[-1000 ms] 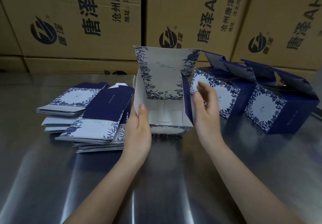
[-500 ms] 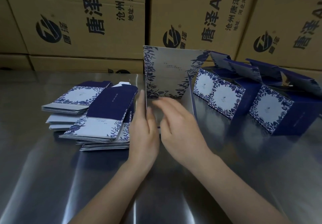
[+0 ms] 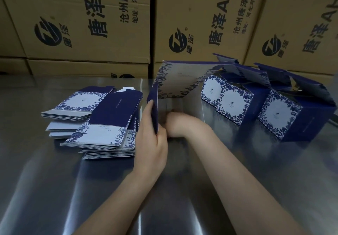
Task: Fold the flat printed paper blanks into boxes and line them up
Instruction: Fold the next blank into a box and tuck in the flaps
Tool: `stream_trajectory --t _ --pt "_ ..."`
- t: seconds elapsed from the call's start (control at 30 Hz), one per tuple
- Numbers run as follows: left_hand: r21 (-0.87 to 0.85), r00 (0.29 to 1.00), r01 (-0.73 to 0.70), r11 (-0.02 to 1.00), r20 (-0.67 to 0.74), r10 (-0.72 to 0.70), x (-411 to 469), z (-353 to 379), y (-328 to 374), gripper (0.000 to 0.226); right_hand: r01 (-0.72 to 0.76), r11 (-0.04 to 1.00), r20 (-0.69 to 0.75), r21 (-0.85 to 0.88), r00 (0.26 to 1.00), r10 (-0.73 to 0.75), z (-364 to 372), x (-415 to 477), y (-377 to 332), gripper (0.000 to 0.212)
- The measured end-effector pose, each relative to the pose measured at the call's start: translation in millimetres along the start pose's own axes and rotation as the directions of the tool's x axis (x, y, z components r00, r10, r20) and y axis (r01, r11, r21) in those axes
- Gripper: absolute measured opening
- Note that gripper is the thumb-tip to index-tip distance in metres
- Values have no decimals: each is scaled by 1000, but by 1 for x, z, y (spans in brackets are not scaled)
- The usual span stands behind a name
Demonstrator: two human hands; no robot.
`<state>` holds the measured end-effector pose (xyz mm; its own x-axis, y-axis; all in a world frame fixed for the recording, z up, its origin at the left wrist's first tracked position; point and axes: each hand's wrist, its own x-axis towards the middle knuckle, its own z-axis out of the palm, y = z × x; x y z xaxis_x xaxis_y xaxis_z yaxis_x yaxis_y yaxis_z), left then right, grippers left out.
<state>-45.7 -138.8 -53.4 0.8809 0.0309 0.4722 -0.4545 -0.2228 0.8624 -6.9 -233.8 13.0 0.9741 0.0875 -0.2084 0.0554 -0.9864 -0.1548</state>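
The half-formed box (image 3: 175,92) stands on the steel table (image 3: 54,189) directly ahead of both hands, open toward the person. The left hand (image 3: 151,139) grasps its near left wall, thumb on the inner face and fingers wrapped on the outer navy side. The right hand (image 3: 175,125) reaches inside the box through the open front; its fingers are hidden in the interior, so I cannot tell whether they are curled or flat, or what they press.

Just left of the left hand, almost touching the wrist, lie the stacked flat blanks (image 3: 102,125), fanned in uneven piles. To the right of the right forearm, a short gap away, three finished boxes (image 3: 234,105) stand in a row, touching one another, with lids raised. Beyond the box being worked, brown shipping cartons (image 3: 91,24) form a wall at the far edge of the table. Toward the person, below both forearms, the table surface is bare and reflective.

The box has a white rear panel framed by blue floral print with small text near the top, navy side walls and a pale interior floor.
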Motion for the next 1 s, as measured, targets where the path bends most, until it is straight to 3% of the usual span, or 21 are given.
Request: stream_trajectory --t 0.17,0.33,0.5,0.6,0.73,0.83,1.0 --pt "-2 1000 6 1000 1 -6 -2 0 1 64 -11 1000 -32 14 999 11 13 33 4 23" --pt "-26 1000 -7 1000 4 7 -1 0 0 62 -128 992 9 -11 992 128 22 51 7 55" --pt "-29 999 -25 999 19 26 -3 0 -1 59 -189 980 40 62 982 186 22 52 9 65" --pt "-19 1000 -12 1000 8 12 -2 2 -3 61 -170 980 10 106 985 170 21 42 7 57" --pt "-24 1000 4 1000 8 -4 -2 3 -2 63 -67 986 -200 154 975 98 25 22 3 17" --pt "-29 1000 13 999 2 -13 -1 2 -2 63 -107 980 -347 168 924 160 26 19 3 24" --pt "-9 1000 1 1000 26 0 -2 3 -3 63 -207 971 -203 117 952 227 28 22 9 34"
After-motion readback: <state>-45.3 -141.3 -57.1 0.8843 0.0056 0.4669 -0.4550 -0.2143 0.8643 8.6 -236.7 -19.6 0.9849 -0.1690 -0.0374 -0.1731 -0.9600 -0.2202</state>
